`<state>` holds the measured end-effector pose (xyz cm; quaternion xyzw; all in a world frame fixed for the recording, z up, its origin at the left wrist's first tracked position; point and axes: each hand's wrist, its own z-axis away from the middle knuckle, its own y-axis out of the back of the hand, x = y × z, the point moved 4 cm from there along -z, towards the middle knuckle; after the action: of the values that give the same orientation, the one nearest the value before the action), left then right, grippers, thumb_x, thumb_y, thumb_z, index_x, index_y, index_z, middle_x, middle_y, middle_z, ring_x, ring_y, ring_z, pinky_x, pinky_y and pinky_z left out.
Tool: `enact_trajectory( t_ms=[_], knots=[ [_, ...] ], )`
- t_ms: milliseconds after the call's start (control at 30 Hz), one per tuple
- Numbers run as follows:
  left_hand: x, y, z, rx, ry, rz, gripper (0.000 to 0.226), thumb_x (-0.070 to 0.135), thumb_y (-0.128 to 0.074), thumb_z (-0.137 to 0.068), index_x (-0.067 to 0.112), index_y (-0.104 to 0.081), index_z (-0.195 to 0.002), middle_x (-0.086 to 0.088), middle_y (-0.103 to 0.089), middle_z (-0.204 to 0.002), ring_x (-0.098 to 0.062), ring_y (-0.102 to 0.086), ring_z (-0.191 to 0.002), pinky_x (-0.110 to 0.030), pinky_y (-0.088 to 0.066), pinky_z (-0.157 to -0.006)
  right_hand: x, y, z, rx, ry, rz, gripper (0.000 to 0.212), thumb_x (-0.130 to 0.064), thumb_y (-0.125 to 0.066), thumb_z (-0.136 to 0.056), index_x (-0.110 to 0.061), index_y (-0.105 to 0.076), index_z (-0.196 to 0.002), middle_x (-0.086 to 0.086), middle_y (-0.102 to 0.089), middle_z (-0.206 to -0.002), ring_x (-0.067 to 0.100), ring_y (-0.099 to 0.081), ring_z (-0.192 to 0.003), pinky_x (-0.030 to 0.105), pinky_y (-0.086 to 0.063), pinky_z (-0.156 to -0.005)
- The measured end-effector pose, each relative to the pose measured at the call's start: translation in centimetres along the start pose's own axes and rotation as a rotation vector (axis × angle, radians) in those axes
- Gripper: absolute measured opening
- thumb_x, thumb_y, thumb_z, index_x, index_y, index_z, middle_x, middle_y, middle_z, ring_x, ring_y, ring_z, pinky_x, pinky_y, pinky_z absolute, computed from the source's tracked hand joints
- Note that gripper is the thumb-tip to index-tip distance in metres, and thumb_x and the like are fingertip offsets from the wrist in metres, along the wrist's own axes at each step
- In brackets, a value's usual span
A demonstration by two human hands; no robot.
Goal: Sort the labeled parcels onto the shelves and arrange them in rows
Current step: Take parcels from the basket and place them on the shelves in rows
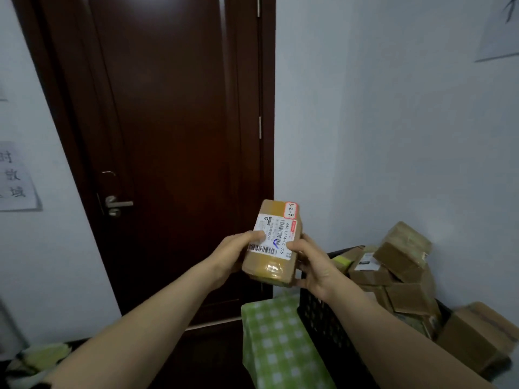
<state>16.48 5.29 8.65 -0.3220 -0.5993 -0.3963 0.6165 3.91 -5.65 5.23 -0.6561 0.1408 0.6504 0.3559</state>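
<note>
A small brown cardboard parcel (276, 242) is held up in front of a dark door, label side towards me. It carries a white shipping label with barcodes and a red-edged sticker with handwritten numbers at its top right corner. My left hand (234, 255) grips its left side, thumb across the label. My right hand (310, 262) grips its right side, thumb on the label's lower corner. No shelves are in view.
A black plastic crate (323, 318) at the lower right holds several brown parcels (401, 254); another box (477, 335) sits beside it. A green-checked cloth (275, 346) lies left of the crate. The dark wooden door (174, 136) with a metal handle (118, 204) stands ahead, white walls either side.
</note>
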Motion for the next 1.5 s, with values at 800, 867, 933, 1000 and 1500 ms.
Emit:
enact_trajectory(
  t_ms=[800, 867, 933, 1000, 1500],
  knots=[
    [-1.5, 7.8, 2.3, 0.017, -0.076, 0.403, 0.026, 0.018, -0.067, -0.065, 0.012, -0.046, -0.080, 0.004, -0.065, -0.061, -0.004, -0.066, -0.060, -0.041, -0.047, -0.098, 1.2, -4.5, -1.0, -0.130, -0.001, -0.104, 0.072, -0.017, -0.080, -0.060, -0.017, -0.054, -0.127, 0.014, -0.070, -0.109, 0.030, -0.067, -0.097, 0.042, -0.055, -0.067],
    [-1.5, 8.3, 2.5, 0.018, -0.086, 0.417, 0.028, 0.017, -0.065, -0.066, 0.011, -0.045, -0.084, 0.005, -0.065, -0.061, -0.004, -0.064, -0.057, -0.040, -0.048, -0.097, 1.1, -5.0, -1.2, -0.143, 0.003, -0.108, 0.072, -0.017, -0.077, -0.060, -0.016, -0.053, -0.128, 0.014, -0.071, -0.109, 0.030, -0.068, -0.095, 0.043, -0.056, -0.068],
    [-1.5, 8.9, 2.8, 0.020, -0.089, 0.406, 0.036, 0.017, -0.065, -0.066, 0.009, -0.045, -0.094, 0.004, -0.067, -0.064, -0.004, -0.065, -0.060, -0.036, -0.051, -0.092, 1.2, -5.7, -1.3, -0.158, 0.002, -0.114, 0.073, -0.017, -0.076, -0.060, -0.015, -0.051, -0.128, 0.014, -0.071, -0.108, 0.030, -0.068, -0.096, 0.044, -0.057, -0.069],
    [-1.9, 9.8, 3.0, 0.018, -0.085, 0.390, 0.047, 0.019, -0.069, -0.063, 0.010, -0.045, -0.102, 0.003, -0.069, -0.072, -0.006, -0.068, -0.068, -0.031, -0.054, -0.084, 1.4, -6.4, -1.4, -0.167, 0.001, -0.103, 0.074, -0.017, -0.077, -0.060, -0.015, -0.050, -0.129, 0.015, -0.070, -0.109, 0.031, -0.068, -0.097, 0.044, -0.057, -0.070],
    [-4.0, 18.5, 8.4, 0.259, -0.010, 0.305, 0.127, 0.043, -0.092, -0.043, 0.001, -0.030, -0.145, -0.011, -0.065, -0.121, -0.021, -0.062, -0.114, -0.035, -0.048, -0.101, 3.9, -15.5, -2.4, -0.296, -0.008, -0.062, 0.138, -0.023, -0.097, -0.027, -0.022, -0.029, -0.147, 0.010, -0.061, -0.126, 0.030, -0.059, -0.114, 0.052, -0.050, -0.094]
  ],
)
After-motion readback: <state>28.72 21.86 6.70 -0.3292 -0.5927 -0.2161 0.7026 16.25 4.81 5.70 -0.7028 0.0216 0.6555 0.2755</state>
